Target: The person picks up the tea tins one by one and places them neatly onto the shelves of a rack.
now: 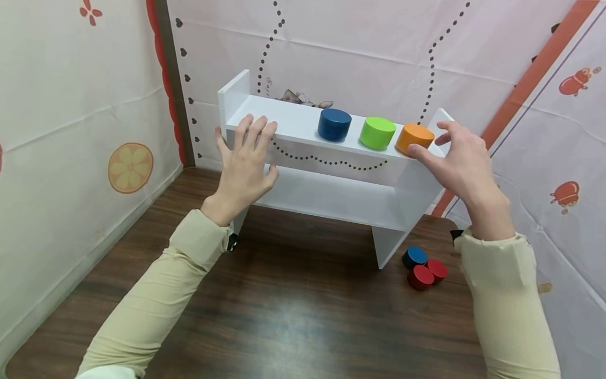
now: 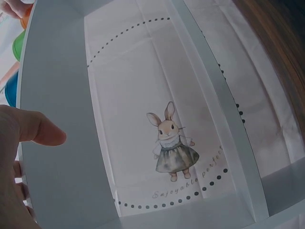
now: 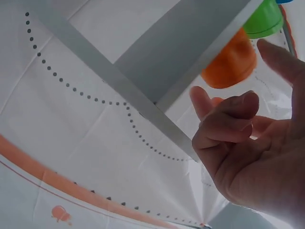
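Observation:
On the upper board of a white two-tier shelf, a dark blue cylinder, a green cylinder and an orange cylinder stand in a row. My right hand is at the orange cylinder, thumb in front of it and fingers spread to its right. In the right wrist view, the fingers bend loosely beside the orange cylinder; contact cannot be made out. My left hand is spread at the shelf's left end, fingertips over the upper board's front edge. Its thumb points out straight, holding nothing.
A second blue cylinder and two red cylinders are grouped on the dark wooden table, right of the shelf's foot. Patterned cloth hangs behind the shelf and at both sides. The shelf has raised end panels.

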The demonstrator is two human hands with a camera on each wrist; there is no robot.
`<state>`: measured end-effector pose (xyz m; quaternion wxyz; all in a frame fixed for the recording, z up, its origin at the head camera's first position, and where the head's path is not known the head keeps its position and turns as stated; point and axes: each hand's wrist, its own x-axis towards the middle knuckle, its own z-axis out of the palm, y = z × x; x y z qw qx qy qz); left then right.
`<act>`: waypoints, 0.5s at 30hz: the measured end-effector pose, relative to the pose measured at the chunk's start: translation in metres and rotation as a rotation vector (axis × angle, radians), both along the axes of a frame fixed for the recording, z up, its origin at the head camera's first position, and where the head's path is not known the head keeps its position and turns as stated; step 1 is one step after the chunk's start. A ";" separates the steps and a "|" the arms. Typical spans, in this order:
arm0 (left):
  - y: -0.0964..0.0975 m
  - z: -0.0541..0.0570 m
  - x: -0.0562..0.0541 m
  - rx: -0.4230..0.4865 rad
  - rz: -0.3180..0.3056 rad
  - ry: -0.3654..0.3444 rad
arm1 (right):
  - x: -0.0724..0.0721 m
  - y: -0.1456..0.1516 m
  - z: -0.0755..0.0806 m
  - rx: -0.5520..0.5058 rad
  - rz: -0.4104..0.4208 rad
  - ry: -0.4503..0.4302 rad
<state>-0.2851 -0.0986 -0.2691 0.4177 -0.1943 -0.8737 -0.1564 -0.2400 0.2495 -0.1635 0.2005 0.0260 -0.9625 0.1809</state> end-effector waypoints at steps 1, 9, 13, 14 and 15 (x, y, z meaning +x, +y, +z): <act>0.000 0.000 0.000 0.000 -0.001 -0.001 | 0.004 0.001 -0.002 -0.007 0.000 0.038; -0.001 0.000 -0.001 0.001 0.000 0.009 | 0.034 0.022 -0.046 -0.090 0.064 0.250; -0.001 -0.001 -0.001 0.002 -0.003 0.007 | 0.040 0.039 -0.076 -0.049 0.066 0.194; -0.001 -0.001 -0.001 0.002 -0.004 0.007 | 0.041 0.044 -0.084 -0.038 0.065 0.171; -0.001 -0.001 -0.001 0.003 -0.005 0.007 | 0.042 0.048 -0.091 -0.034 0.065 0.132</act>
